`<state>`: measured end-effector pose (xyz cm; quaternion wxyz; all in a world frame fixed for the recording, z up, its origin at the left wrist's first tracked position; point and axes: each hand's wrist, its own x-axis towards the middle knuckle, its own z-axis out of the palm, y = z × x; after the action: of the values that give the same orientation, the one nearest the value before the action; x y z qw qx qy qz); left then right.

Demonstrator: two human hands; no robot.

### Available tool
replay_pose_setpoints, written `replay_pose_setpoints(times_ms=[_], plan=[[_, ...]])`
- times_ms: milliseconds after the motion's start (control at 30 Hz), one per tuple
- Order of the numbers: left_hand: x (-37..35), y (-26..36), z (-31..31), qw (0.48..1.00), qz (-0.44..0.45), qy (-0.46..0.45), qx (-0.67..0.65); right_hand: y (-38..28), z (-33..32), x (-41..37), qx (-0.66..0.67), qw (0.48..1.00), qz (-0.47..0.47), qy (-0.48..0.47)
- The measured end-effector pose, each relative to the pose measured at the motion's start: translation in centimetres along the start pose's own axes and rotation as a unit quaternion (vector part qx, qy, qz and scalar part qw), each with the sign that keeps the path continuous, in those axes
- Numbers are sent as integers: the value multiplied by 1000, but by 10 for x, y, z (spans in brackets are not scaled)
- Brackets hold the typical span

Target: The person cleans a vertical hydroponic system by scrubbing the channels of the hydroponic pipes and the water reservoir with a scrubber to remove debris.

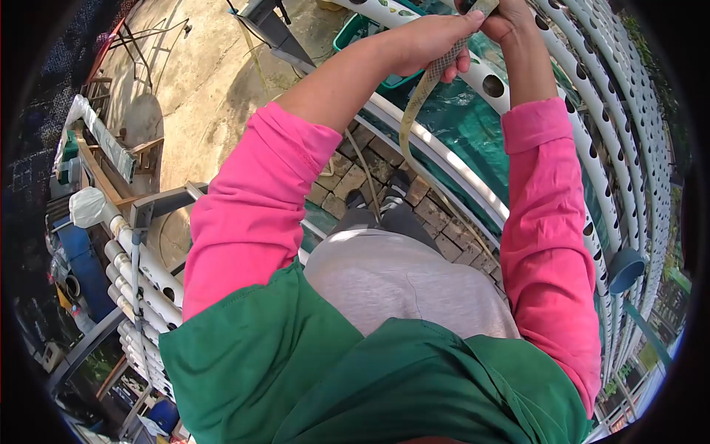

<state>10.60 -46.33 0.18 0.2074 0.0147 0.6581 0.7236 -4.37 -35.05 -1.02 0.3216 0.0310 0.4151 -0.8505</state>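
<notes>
Outdoors, over pale concrete (200, 89) in the upper left of the frame and brick paving (436, 218) at centre, with shoes (399, 183) planted on the bricks. Across the right side, curving rows of white pipes (592, 148) drilled with dark round holes; beneath and between them, green liner (458, 126). At the top edge, a green crate (355, 33) on the ground. At the right, just beside the pipes, a blue cup (625, 268). At the lower left, a second stack of holed pipes (148, 274) on a grey frame, and above it a wooden stand (111, 170) in sun and shadow. Along the bottom, a green apron (370, 385) and pink sleeves running up to both hands. At top centre, left hand (436, 37) raised, fingers curled shut round a mesh-patterned hose (423, 92), thumb pressed on its upper side. Just to the right, touching the top edge and partly cropped, right hand (506, 18), fingers likewise closed on the hose a little higher up, the two hands almost touching. Below the left fist, hose hanging free in a long bend, crossing in front of the nearest pipe, then trailing down over the bricks towards the lower right.
</notes>
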Motion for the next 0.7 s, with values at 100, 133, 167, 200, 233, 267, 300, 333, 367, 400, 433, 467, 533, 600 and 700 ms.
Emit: replay_pose_setpoints(times_ms=[100, 133, 167, 200, 233, 267, 300, 333, 367, 400, 433, 467, 533, 600, 700], plan=[[18, -6, 11, 999, -17, 29, 17, 2, -30, 18, 27, 999, 15, -20], [26, -8, 15, 998, -29, 49, 3, 4, -34, 20, 49, 999, 13, 0], [34, -10, 15, 998, -25, 52, -11, 7, -39, 19, 63, 998, -25, 3], [43, -12, 15, 998, -22, 58, -32, 7, -36, 19, 67, 995, -51, 54], [50, -15, 15, 996, -19, 65, -55, 7, -36, 20, 71, 989, -74, 106], [59, -17, 14, 994, -14, 71, -80, 6, -37, 18, 43, 989, -81, 117], [64, -17, 14, 994, -11, 71, -78, 8, -41, 22, 42, 989, -83, 114], [69, -19, 14, 992, -19, 87, -89, 12, -44, 26, 12, 979, -162, 122], [73, -20, 13, 989, -26, 104, -100, 14, -46, 31, -17, 962, -240, 128], [76, -21, 14, 987, -28, 116, -103, 14, -43, 24, -25, 968, -216, 126], [77, -22, 13, 987, -27, 119, -104, 18, -41, 24, -25, 969, -214, 124], [76, -24, 11, 986, -29, 109, -119, 23, -39, 23, -89, 955, -254, 122], [73, -31, 3, 985, -30, 103, -136, 31, -32, 17, -212, 922, -305, 111], [62, -41, -8, 983, -8, 36, -178, 39, -31, 16, -229, 938, -250, 79], [32, -54, -29, 978, -21, 19, -206, 60, -24, 14, -233, 963, -130, 50]])
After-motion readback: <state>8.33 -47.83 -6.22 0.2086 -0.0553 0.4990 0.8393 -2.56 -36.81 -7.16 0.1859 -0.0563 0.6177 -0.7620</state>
